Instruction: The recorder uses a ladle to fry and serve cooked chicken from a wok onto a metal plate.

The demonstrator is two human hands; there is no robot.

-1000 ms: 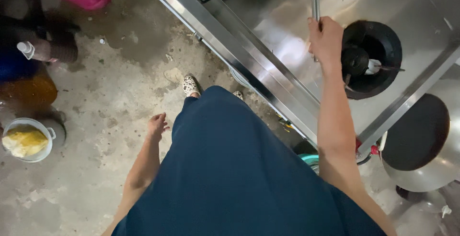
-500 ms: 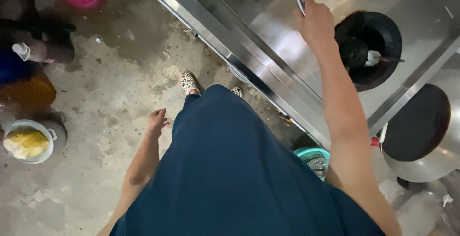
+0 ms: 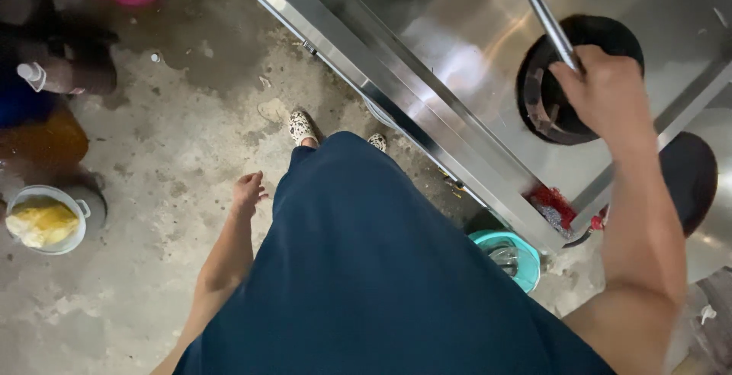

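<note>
Right hand (image 3: 606, 93) was stretched out over the stove (image 3: 457, 47), fist wrapped around a metal handle (image 3: 543, 15) right above the burner hole (image 3: 545, 104). Left hand (image 3: 248, 192) just hung loose beside the stove, fingers slack, holding nothing. Far from the stove, a white bucket (image 3: 76, 211) held yellow stuff.

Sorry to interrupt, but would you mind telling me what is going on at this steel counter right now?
A person in a dark blue garment stands at a stainless steel counter. Their right hand grips a long metal rod over a round black burner opening set in the countertop. The left hand hangs open and empty at their side above the concrete floor. A small white pot of yellow food sits on the floor to the left.
</note>
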